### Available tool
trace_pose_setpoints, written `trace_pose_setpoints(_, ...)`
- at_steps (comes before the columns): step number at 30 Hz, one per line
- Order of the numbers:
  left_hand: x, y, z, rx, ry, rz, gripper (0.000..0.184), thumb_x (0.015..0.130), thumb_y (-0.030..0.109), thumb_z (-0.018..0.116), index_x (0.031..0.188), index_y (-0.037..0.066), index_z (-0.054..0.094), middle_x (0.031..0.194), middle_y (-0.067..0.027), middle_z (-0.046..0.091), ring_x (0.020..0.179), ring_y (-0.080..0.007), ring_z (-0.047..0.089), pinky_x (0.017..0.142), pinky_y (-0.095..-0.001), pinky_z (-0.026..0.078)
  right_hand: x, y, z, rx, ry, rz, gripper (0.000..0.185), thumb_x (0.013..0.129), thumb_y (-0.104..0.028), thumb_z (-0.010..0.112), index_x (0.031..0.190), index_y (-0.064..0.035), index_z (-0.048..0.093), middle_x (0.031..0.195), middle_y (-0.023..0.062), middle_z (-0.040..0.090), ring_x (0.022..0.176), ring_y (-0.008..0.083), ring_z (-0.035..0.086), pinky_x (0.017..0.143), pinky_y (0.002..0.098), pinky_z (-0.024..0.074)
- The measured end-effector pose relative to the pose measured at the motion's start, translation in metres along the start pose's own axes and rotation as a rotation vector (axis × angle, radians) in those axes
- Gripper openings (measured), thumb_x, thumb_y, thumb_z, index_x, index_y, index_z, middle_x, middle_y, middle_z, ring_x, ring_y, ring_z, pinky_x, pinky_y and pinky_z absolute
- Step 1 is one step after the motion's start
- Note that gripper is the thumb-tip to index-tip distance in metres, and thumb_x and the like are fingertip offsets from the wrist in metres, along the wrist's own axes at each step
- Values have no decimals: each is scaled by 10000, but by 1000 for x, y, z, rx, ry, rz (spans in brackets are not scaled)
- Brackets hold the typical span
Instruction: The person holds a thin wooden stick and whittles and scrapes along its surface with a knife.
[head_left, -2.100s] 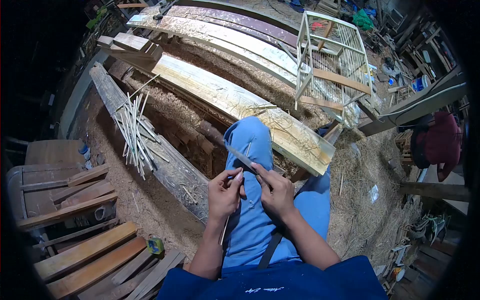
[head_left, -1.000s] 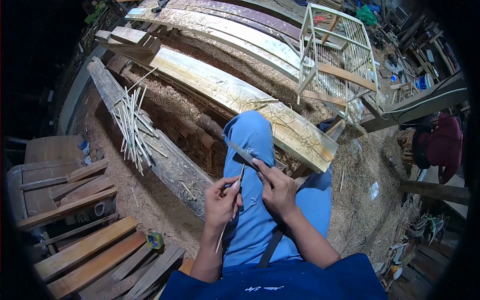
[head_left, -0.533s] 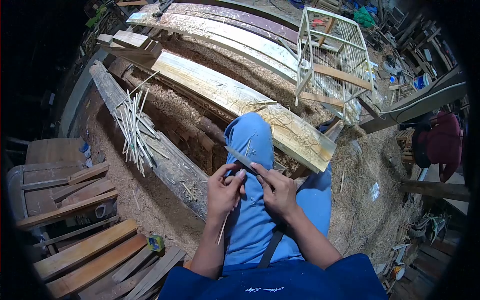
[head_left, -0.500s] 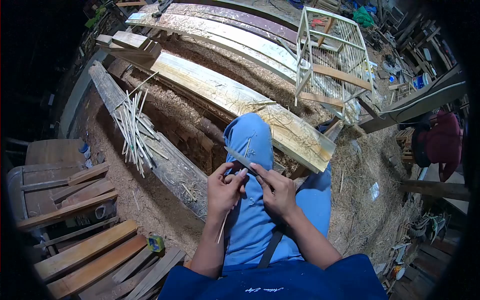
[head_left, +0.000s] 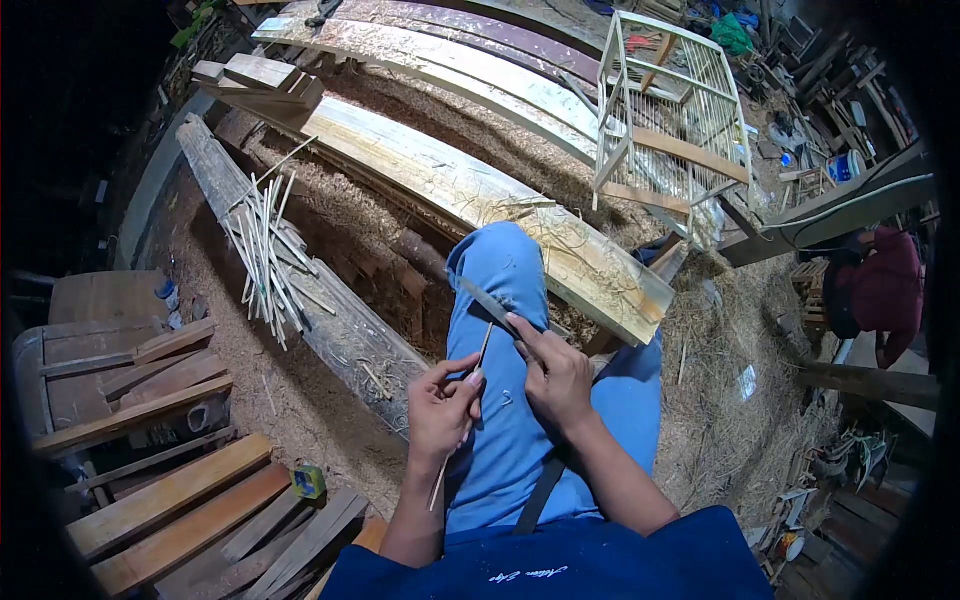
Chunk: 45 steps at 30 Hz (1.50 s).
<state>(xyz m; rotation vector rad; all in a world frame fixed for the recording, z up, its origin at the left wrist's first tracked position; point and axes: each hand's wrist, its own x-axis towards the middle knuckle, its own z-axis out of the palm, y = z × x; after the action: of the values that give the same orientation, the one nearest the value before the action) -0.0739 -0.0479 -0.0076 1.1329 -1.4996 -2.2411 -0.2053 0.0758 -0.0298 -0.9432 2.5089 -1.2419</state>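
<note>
In the head view, our left hand (head_left: 443, 405) pinches a thin stick (head_left: 486, 345) between thumb and fingers; its upper end points between twelve and one o'clock, its tail toward half past six along our forearm. Our right hand (head_left: 555, 380) is closed around a knife (head_left: 485, 300), a digit laid along the blade, which points between ten and eleven above our raised knee (head_left: 500, 250). The stick's tip is just beside the blade; we cannot tell whether they touch. From our hands, a pile of sticks (head_left: 265, 265) lies at ten o'clock on a weathered board (head_left: 350, 345).

We judge the main danger to be a slip: a loose pinch could let the stick roll, sending the edge toward our left thumb or the trouser cloth. Too deep a bite could snap so slender a piece.
</note>
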Motion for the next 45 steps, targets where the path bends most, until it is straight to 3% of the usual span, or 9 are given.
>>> trace_pose_setpoints(7,5,15,4,35,-21,-30,271,1000,103,665,1235,-32,658,605,-49,617,360,-50,428,322,-212,291,8,21,7,305,67,-98,440,967,-86,670,1403,-112,627,820,128,681,675,191,656,655,374,531)
trace_pose_setpoints(9,11,18,6,84,-62,-46,269,1012,126,654,1240,-16,653,600,-54,620,349,-54,424,318,-219,292,2,17,-10,500,-63,224,467,994,-72,641,1454,-58,566,771,64,645,661,94,608,696,331,572)
trace_pose_setpoints(14,17,18,6,65,-107,-29,257,1019,137,645,1229,-10,641,601,-64,626,332,-62,422,307,-227,289,9,21,-28,872,-145,374,481,1039,-106,604,1509,-83,506,838,56,664,668,104,600,648,272,525)
trace_pose_setpoints(22,36,30,19,82,-91,-11,242,1021,146,649,1218,6,634,586,-35,623,341,-62,436,307,-237,286,18,21,-15,429,-76,168,164,984,-132,698,1018,-18,585,681,18,610,628,56,533,554,251,410)
trace_pose_setpoints(24,48,25,20,75,-99,2,248,1019,147,650,1223,8,625,575,-29,617,338,-66,436,304,-244,286,26,14,-21,109,-99,160,318,929,-312,737,935,-17,618,731,159,691,723,387,710,665,473,528)
trace_pose_setpoints(28,56,27,24,112,-84,15,261,1015,149,657,1226,5,606,572,-24,615,334,-70,434,302,-254,288,38,24,-31,-71,-154,70,342,907,-354,712,852,-31,614,670,182,633,621,345,652,598,460,482)
trace_pose_setpoints(30,55,26,23,115,-80,22,255,1015,145,656,1223,5,610,572,-23,615,336,-70,435,304,-253,290,46,24,-35,-292,-293,95,353,891,-390,669,860,-41,629,709,221,652,714,447,654,656,537,486)
trace_pose_setpoints(39,53,24,24,95,-68,50,233,1017,140,650,1207,12,608,579,-21,607,344,-66,437,307,-241,294,49,20,-34,-247,-344,72,526,1027,-519,515,889,-17,589,745,273,665,779,486,673,705,591,491)
trace_pose_setpoints(45,53,25,24,97,-62,47,212,1015,139,651,1182,16,608,583,-21,605,342,-65,438,299,-237,291,44,27,-20,-233,-360,4,466,1048,-468,489,954,-19,570,753,277,670,769,496,669,673,610,490)
